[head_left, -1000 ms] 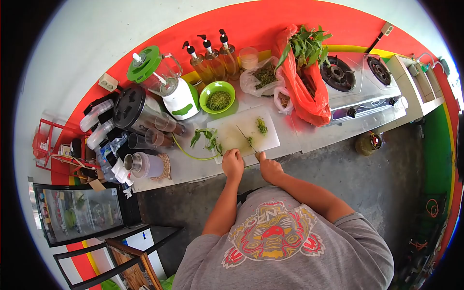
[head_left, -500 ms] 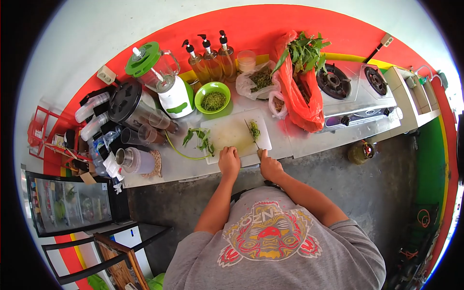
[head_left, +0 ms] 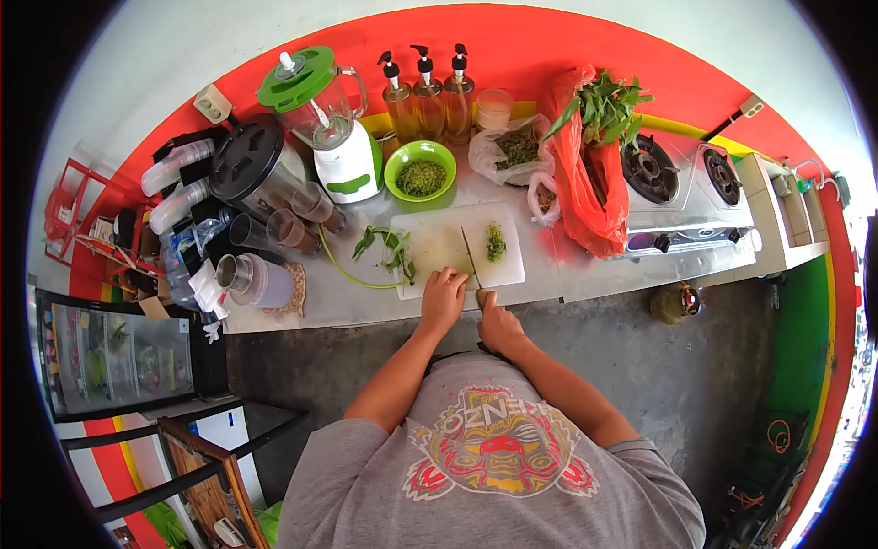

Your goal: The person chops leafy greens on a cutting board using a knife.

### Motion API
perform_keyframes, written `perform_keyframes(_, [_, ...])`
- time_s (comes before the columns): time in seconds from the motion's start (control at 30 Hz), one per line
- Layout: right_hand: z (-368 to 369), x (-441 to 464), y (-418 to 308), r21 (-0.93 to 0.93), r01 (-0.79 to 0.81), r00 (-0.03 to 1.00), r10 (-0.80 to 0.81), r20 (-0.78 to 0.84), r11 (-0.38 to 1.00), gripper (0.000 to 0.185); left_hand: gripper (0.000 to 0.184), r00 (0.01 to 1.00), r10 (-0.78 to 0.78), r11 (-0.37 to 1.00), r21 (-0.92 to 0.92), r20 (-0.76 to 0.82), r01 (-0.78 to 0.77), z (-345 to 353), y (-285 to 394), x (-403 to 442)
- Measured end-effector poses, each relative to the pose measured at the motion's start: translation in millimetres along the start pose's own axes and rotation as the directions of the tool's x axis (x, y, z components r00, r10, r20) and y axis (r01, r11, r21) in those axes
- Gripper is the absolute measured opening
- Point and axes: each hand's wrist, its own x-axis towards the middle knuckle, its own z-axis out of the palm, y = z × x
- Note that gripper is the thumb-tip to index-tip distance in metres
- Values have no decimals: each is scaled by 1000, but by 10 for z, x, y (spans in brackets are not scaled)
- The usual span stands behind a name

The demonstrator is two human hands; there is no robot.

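Observation:
My right hand is closed round the handle of a knife, whose blade lies across the white cutting board. A small heap of chopped greens lies on the board, to the right of the blade. Just left of the knife, my left hand rests at the board's near edge with its fingers curled; what they hold, if anything, is hidden. Leafy green sprigs lie over the board's left side. Behind the board stands a green bowl of chopped greens.
A blender and several cups stand left, with pump bottles behind. To the right are a clear bag of greens, a red bag with leafy stalks and a gas stove. A steel flask stands near the counter's front edge.
The view has shifted a little. Relative to the board, the knife has moved left, away from the chopped heap and closer to my left hand.

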Motion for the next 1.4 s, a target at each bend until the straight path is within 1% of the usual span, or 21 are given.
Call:
perform_keyframes(0.17, [0,-144,7,-13,-41,999,41,-3,999,49,28,999,42,998,-53,9,-42,17,-136,-72])
perform_keyframes(0.23, [46,-173,23,-46,-81,997,80,-9,996,44,35,997,78,993,-84,-1,-78,50,-191,-95])
perform_keyframes(0.33, [36,-98,-4,-65,-78,997,78,-8,995,41,36,996,86,985,-146,-22,-88,85,-236,-113])
perform_keyframes(0.47, [-152,-7,-81,-95,-76,997,78,18,993,41,37,996,81,979,-183,-34,-86,75,-246,-119])
perform_keyframes(0.53, [-238,-59,-134,-109,-60,998,60,-8,992,46,37,997,72,976,-203,-27,-76,63,-246,-130])
perform_keyframes(0.67, [-96,-180,-156,-97,-96,995,99,25,991,52,38,996,79,976,-203,-31,-84,55,-253,-129])
perform_keyframes(0.73, [-33,-190,-131,-107,-106,993,112,49,989,54,37,995,79,985,-153,-53,-86,79,-236,-130])
perform_keyframes(0.87, [-179,-50,-92,-131,-69,996,76,48,989,53,35,993,83,983,-157,-85,-95,64,-218,-140])
perform_keyframes(0.93, [-208,-30,-98,-131,-56,997,62,40,990,53,35,997,45,978,-203,-67,-58,71,-223,-142])
perform_keyframes(1.03, [-104,-161,-151,-109,-90,994,96,56,990,51,35,996,42,983,-176,-73,-55,77,-211,-141])
perform_keyframes(1.17, [-56,-127,-91,-103,-110,991,116,59,989,49,34,992,84,985,-141,-96,-97,88,-205,-126])
perform_keyframes(1.23, [-152,-23,-62,-126,-38,998,44,45,991,51,34,992,65,987,-138,-106,-79,78,-197,-131])
perform_keyframes(1.33, [-247,-38,-119,-144,-41,997,49,53,989,55,33,992,40,985,-161,-117,-59,67,-173,-133])
perform_keyframes(1.4, [-178,-136,-146,-129,-49,997,57,58,990,55,32,991,45,985,-160,-123,-64,83,-181,-129])
